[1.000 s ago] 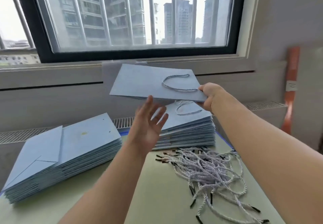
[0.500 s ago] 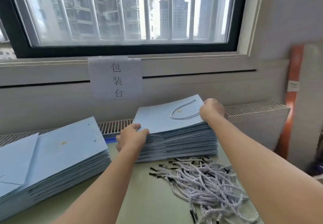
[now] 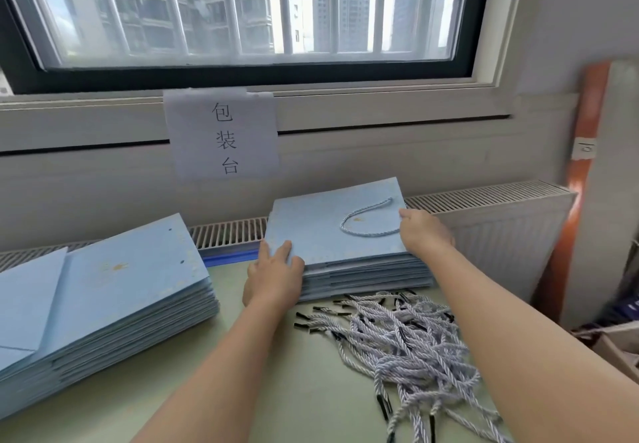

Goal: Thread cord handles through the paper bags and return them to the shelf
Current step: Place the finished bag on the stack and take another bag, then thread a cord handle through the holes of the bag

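Note:
A flat light-blue paper bag (image 3: 321, 231) with a white cord handle (image 3: 368, 219) lies on top of a stack of like bags (image 3: 366, 278) at the table's back centre. My left hand (image 3: 275, 275) rests at the stack's front left corner, fingers laid flat on the top bag. My right hand (image 3: 423, 231) touches the bag's right edge beside the handle; its fingertips are hard to make out. A loose pile of white cords with black tips (image 3: 404, 342) lies in front of the stack. A second stack of blue bags without handles (image 3: 103, 301) sits at the left.
The green table (image 3: 294, 390) butts against a radiator grille (image 3: 484, 197) under a barred window. A paper sign with characters (image 3: 223, 134) hangs from the sill. An orange upright (image 3: 577, 179) and some clutter stand at the right.
The bag with the handle came down from mid-air onto the right stack. Both hands followed it down and now lie at its left corner and right edge.

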The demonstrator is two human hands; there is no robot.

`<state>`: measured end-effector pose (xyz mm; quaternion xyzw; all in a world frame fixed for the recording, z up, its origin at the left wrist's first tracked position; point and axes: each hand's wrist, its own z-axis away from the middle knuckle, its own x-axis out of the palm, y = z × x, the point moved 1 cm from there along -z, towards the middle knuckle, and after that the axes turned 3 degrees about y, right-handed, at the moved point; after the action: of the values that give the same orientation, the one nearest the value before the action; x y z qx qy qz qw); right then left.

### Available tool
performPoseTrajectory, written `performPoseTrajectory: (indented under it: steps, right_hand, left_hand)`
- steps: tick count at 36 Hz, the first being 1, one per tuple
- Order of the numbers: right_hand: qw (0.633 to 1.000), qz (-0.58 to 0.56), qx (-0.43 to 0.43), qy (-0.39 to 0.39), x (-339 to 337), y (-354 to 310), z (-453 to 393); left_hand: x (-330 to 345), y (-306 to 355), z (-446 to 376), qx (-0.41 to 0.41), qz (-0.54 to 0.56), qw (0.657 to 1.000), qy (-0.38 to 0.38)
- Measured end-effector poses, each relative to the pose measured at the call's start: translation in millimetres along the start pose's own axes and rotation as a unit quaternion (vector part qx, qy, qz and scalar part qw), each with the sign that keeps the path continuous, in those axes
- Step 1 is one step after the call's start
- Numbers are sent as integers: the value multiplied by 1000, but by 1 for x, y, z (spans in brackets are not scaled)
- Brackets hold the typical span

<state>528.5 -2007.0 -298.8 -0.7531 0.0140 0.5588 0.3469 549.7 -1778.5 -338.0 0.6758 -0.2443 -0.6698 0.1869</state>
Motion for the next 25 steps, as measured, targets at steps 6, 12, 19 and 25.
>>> performPoseTrajectory:
  steps: [6,12,19,25]
  right_hand:
    - [995,95,-24,-16,-9,-8,0]
    - [990,138,-40,-5,-19,-20,0]
    - [987,152,-50,9,-26,-31,8]
    - [980,185,-54,44,-34,-38,19]
  left_hand:
    - [-2,4,1,-1,-33,999,8]
    - [-3,6,10,-2,-51,998,26]
    - [-12,9,8,39,-21,997,58]
    - [-27,9,28,125,17,983,134]
